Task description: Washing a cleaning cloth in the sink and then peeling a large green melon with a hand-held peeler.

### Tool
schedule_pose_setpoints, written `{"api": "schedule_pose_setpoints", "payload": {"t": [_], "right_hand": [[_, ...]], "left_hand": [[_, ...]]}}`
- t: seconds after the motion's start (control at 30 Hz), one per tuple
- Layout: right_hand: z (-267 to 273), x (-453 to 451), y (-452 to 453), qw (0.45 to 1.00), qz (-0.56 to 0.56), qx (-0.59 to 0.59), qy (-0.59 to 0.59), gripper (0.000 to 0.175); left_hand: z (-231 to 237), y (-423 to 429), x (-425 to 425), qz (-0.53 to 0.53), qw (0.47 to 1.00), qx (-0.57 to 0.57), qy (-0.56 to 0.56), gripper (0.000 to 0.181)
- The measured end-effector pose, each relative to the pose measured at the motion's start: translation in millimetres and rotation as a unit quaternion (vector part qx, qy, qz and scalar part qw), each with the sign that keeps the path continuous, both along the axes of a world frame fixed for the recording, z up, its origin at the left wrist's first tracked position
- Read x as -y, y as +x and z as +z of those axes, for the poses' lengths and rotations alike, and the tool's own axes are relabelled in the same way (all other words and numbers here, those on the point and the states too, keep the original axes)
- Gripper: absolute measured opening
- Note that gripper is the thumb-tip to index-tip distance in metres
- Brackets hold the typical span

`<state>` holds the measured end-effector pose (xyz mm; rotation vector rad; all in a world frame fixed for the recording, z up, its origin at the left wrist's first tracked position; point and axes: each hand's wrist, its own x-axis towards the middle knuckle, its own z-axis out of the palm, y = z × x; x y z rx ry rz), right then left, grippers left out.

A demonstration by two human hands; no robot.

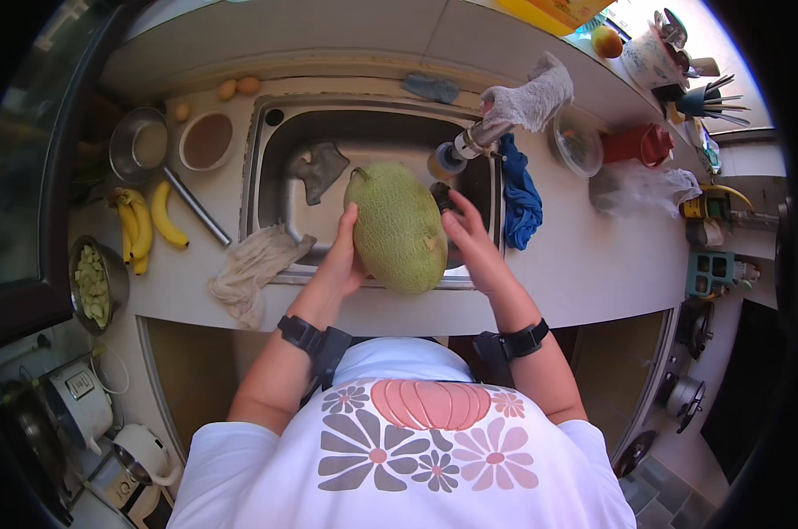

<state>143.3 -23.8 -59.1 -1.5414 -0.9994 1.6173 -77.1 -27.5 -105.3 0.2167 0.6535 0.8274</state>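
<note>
A large green netted melon point(399, 231) is held over the front part of a stainless steel sink point(366, 119). My left hand point(346, 254) grips its left side, thumb on top. At the melon's right side is my right hand point(468, 238), thumb and fingers apart; whether it touches the rind cannot be told. Just beyond its fingers is the dark sink drain point(441, 196). A grey wet cloth point(319, 172) lies in the basin, left of the melon. The faucet point(475, 140), with a light cloth point(534, 96) over it, reaches in from the back right.
Left of the sink are a beige rag point(257, 268), bananas point(138, 225), a long-handled metal pan point(139, 145), a bowl point(206, 141), several eggs point(237, 87) and a bowl of cut pieces point(93, 284). To the right are a blue cloth point(521, 195), a plastic container point(576, 141) and a red pitcher point(637, 145).
</note>
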Motion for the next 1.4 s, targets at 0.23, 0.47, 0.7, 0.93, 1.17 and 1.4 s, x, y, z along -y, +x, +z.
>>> {"api": "schedule_pose_setpoints", "payload": {"t": [0.23,0.47,0.7,0.93,1.17,1.4], "right_hand": [[-30.1,2.6,-5.2,0.985,-0.033,-0.148,-0.08,0.075],[-33.4,14.4,21.0,0.951,-0.126,-0.212,-0.189,0.065],[-18.8,26.5,51.4,0.966,-0.142,-0.162,-0.147,0.067],[-4.6,19.4,39.4,1.0,-0.011,0.012,0.007,0.076],[-24.7,7.7,10.4,0.993,0.02,0.091,0.067,0.096],[-10.1,-3.7,14.3,0.956,0.124,0.179,0.198,0.104]], "left_hand": [[-0.9,35.0,-31.9,-0.046,0.983,-0.166,-0.061,0.071],[-54.9,95.9,-43.3,0.038,0.983,-0.123,-0.13,0.103],[-48.2,123.8,-35.2,0.044,0.981,-0.143,-0.127,0.112],[-5.8,80.1,-43.4,-0.068,0.991,-0.081,-0.078,0.08],[-12.0,57.4,-37.3,0.056,0.989,-0.093,-0.101,0.069],[24.7,10.0,-62.4,-0.101,0.968,-0.23,-0.02,0.094]]}}
